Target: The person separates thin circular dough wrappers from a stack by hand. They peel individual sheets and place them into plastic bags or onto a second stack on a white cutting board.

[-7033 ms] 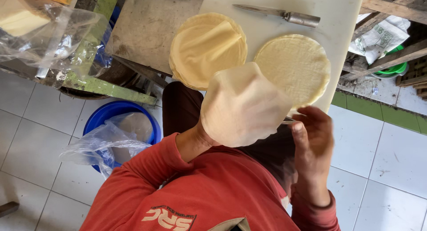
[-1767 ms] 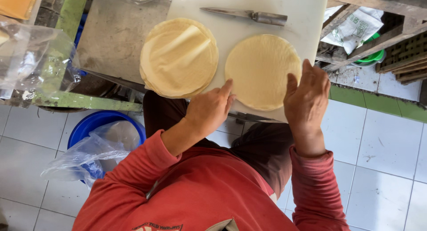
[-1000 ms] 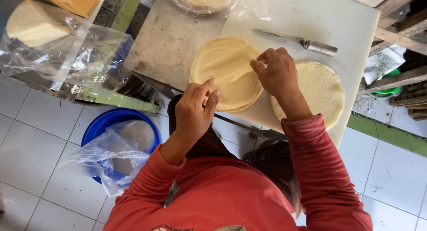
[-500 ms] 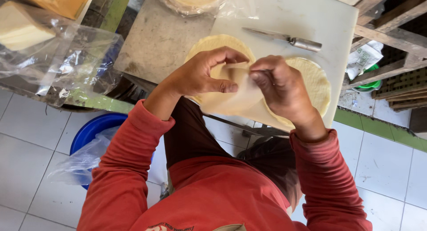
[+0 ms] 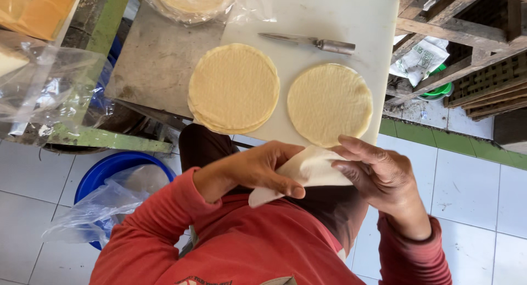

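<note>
A thin, pale, round pastry sheet [image 5: 307, 172] is held folded above the lap, pinched by the curled left hand [image 5: 258, 169] and gripped by the right hand [image 5: 381, 178].

Bagged rounds [image 5: 189, 2] – and orange block [image 5: 38, 10] – run off-frame.

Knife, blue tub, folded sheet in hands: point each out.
knife [image 5: 307, 41], head view, on the blade near the handle.
blue tub [image 5: 104, 172], head view, on its rim.
folded sheet [image 5: 313, 169], head view, on its middle, between both hands.
</note>
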